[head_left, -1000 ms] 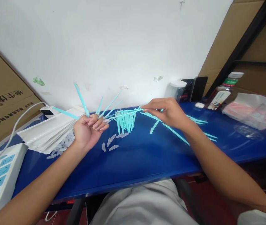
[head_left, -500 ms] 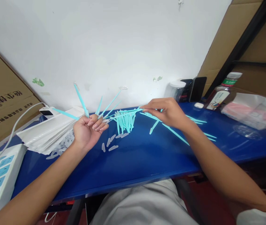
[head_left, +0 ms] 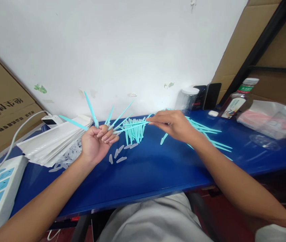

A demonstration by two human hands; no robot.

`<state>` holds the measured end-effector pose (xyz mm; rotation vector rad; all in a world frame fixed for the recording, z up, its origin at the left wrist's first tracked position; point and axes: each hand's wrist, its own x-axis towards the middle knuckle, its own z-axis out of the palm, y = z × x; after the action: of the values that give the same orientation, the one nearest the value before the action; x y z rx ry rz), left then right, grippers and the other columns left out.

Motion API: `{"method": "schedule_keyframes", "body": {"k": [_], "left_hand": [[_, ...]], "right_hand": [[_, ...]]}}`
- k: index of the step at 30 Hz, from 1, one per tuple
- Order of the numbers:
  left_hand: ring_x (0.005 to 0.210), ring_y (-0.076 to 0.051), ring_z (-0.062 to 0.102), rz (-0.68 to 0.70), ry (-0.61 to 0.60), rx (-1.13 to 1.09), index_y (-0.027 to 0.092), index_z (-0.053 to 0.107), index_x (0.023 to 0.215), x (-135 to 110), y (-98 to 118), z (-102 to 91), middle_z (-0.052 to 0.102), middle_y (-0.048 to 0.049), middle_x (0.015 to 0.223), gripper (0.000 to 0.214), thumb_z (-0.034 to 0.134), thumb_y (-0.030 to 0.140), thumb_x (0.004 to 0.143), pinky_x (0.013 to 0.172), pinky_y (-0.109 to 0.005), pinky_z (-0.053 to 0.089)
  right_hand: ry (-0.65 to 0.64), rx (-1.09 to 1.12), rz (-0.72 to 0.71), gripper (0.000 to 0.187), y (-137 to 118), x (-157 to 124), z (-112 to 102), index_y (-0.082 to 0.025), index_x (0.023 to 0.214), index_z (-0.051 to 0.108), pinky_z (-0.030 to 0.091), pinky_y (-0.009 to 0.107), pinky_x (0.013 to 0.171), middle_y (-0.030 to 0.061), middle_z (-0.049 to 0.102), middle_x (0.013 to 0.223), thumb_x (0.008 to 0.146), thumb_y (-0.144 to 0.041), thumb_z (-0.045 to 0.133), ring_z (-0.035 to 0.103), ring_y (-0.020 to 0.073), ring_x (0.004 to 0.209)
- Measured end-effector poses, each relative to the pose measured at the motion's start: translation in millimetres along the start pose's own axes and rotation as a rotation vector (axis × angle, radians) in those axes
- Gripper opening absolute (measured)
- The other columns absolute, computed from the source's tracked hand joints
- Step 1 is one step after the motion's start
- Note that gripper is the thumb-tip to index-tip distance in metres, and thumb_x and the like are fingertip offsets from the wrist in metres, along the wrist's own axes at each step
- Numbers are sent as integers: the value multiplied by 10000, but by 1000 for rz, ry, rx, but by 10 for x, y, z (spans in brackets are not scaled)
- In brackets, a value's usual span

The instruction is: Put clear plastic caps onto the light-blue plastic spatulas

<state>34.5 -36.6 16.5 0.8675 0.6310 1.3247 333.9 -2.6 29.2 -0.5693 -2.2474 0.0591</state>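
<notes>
The left hand (head_left: 94,143) is gripping a fan of slim turquoise sticks (head_left: 91,108); translucent pieces (head_left: 122,160) are lying nearby on the blue table (head_left: 143,181). The right hand (head_left: 177,125) is pinching stick ends, while behind, a turquoise stick pile (head_left: 136,131) is resting.

The left grip (head_left: 95,142) hides the inner ends of its turquoise sticks (head_left: 90,107). Left of it, a power strip (head_left: 2,194) is cut off. Right of the right grip (head_left: 174,123), a bottle label (head_left: 234,105) is too small to read.
</notes>
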Motion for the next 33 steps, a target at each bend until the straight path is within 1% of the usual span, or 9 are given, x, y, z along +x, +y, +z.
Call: {"method": "schedule_keyframes", "body": {"k": [2, 6, 9, 11, 15, 19, 21, 26, 33], "left_hand": [[459, -110, 291, -6, 1, 6, 194, 290, 515, -7, -16, 11, 297, 14, 486, 255, 500, 132, 645, 520, -273, 388], [457, -103, 284, -11, -5, 14, 192, 298, 515, -12, -24, 18, 281, 23, 484, 252, 508, 130, 638, 525, -269, 393], [457, -100, 287, -2, -14, -2, 191, 283, 519, -19, -1, 33, 287, 24, 488, 262, 506, 128, 643, 525, -266, 393], [457, -96, 277, 2, -16, -25, 190, 260, 527, -23, 23, 38, 280, 27, 492, 274, 500, 124, 642, 518, -260, 384], [460, -88, 247, 0, 5, -84, 190, 238, 553, -8, 56, -6, 261, 40, 511, 283, 498, 119, 641, 505, -248, 362], [468, -87, 242, -21, 19, -134, 193, 219, 571, 25, 53, -72, 244, 48, 530, 298, 500, 108, 621, 502, -247, 354], [472, -88, 236, -29, 17, -140, 194, 216, 576, 32, 46, -83, 241, 49, 535, 297, 498, 111, 622, 498, -246, 348], [477, -93, 236, -49, -2, -112, 191, 228, 573, 23, 43, -73, 243, 46, 534, 289, 499, 120, 639, 497, -244, 339], [482, -105, 239, -57, -7, -43, 191, 252, 549, 1, 41, -40, 250, 34, 525, 273, 505, 146, 640, 496, -242, 334]], "right_hand": [[-3, -39, -19, 304, -11, -8, 65, -226, 1210, 782, 506, 313, 721, 99, 784, 963, 1079, -326, 527, 715, 209, 834], [-6, -101, -22, 317, -2, -24, 173, -197, 1186, 781, 481, 306, 680, 93, 751, 867, 1086, -306, 502, 677, 196, 758], [-11, -80, 37, 300, 13, -19, 181, -189, 1188, 778, 490, 315, 706, 99, 769, 921, 1076, -305, 525, 685, 204, 790], [14, -13, 147, 275, 13, -5, 149, -185, 1170, 781, 505, 314, 716, 99, 787, 975, 1052, -324, 575, 698, 202, 789], [55, 208, 384, 279, 1, 28, 62, -170, 1052, 787, 517, 295, 641, 76, 796, 937, 977, -417, 682, 666, 162, 636], [22, 286, 439, 303, -8, 40, 33, -178, 949, 808, 514, 300, 624, 75, 796, 951, 937, -467, 715, 657, 155, 623], [14, 327, 465, 309, -22, 43, 47, -179, 946, 815, 512, 295, 598, 73, 791, 940, 923, -474, 725, 647, 149, 609], [49, 477, 559, 362, -96, 60, 115, -158, 971, 806, 473, 243, 453, 79, 760, 863, 884, -505, 756, 625, 141, 595], [-2, 699, 678, 438, -169, 81, 171, -138, 973, 791, 490, 216, 409, 93, 786, 861, 820, -548, 817, 597, 109, 542]]}}
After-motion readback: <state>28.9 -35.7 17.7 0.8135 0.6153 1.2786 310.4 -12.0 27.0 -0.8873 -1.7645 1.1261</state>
